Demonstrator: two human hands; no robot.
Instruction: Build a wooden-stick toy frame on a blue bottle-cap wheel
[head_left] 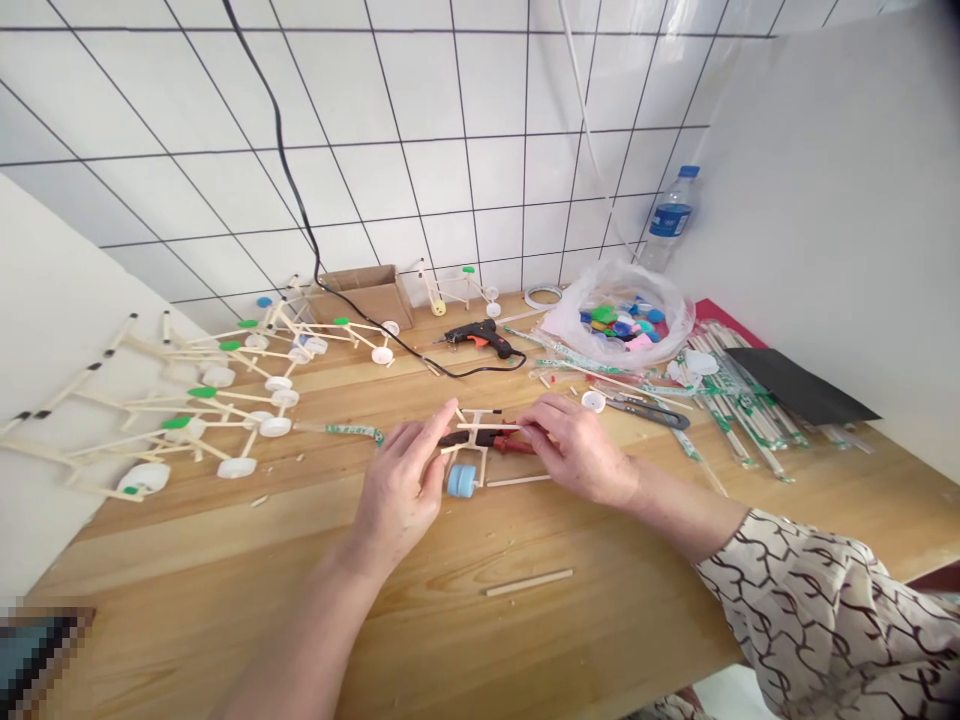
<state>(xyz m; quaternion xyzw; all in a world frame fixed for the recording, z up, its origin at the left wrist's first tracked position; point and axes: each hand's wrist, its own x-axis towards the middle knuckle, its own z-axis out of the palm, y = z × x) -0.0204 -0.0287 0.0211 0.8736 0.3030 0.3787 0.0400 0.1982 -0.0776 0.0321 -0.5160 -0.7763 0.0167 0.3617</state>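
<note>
Right hand [589,452] pinches a slim, pale wooden stick [489,426] pointing to nine o'clock over a blue-wheeled, wooden-stick frame [483,464], two o'clock from the nearer left hand [401,478], whose grip is unclear.

The wheel [461,481] is light blue, the cream sleeve [832,600] brown-patterned.

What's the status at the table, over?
Right hand pinching stick; left hand beside wooden frame. Blue caps at frame's near end. Pliers between both hands.

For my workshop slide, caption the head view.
Left hand and right hand at a small stick frame with a blue cylindrical part, glue gun lying beyond.
</note>
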